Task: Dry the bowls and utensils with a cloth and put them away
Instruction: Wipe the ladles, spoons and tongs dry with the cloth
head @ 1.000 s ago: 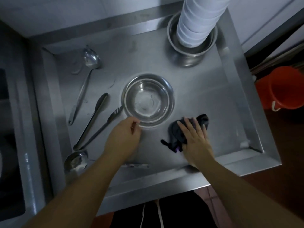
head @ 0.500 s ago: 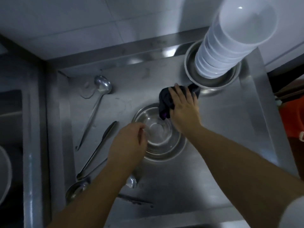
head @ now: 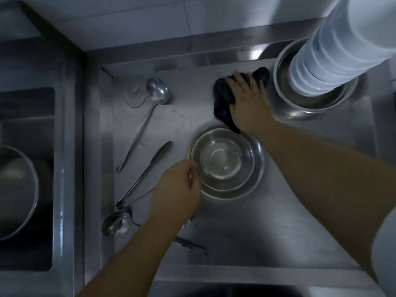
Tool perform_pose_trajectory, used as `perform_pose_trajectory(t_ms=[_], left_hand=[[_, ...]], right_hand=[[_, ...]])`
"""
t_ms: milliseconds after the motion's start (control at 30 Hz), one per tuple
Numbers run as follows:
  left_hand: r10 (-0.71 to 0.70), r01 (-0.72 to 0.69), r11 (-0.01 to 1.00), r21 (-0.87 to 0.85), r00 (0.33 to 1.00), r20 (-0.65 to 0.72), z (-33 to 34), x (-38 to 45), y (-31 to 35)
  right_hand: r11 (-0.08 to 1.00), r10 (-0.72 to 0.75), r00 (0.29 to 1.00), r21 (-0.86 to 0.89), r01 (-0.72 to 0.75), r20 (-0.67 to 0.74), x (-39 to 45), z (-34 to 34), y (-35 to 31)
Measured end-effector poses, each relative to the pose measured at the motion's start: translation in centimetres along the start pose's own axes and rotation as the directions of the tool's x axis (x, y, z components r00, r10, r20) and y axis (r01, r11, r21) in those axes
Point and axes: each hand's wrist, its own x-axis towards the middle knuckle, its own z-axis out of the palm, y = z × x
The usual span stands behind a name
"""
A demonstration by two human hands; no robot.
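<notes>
head view: cloth [head: 222, 97] moved off the bowl [head: 222, 161]
right hand [head: 249, 101] now presses the cloth flat on the steel tray [head: 257, 232] beside the stack [head: 334, 50]; left hand [head: 177, 194] still pinches the bowl's rim.

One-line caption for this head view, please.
Left hand grips steel bowl rim; right hand presses dark cloth on counter.

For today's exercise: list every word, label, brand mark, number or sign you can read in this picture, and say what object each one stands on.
None: no readable text shows anywhere in the head view.
The steel bowl, the ladle, the stack of white bowls and the dark cloth under the right hand bear no visible lettering or marks.
The picture is dim, so any fine stamp would be lost.
</notes>
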Motion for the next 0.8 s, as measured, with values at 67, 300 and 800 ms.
perform_pose_trajectory(t_ms=[67,300,800], left_hand=[[0.018,-0.018,1.0,-0.008,1.0,0.003,0.1,-0.7,-0.1],[0.11,-0.123,0.983,0.139,0.989,0.1,-0.4,-3.5,-1.9],[0.092,-0.142,0.95,0.278,0.978,0.186,-3.0,-13.6,-12.5]], right_hand=[[0.999,0.0,1.0,0.036,-0.001,0.03,-4.6,0.2,0.9],[0.995,0.024,0.987,0.09,-0.039,0.156,-24.2,3.5,2.5],[0.951,0.307,0.83,-0.19,-0.245,0.465,-43.2,3.6,0.9]])
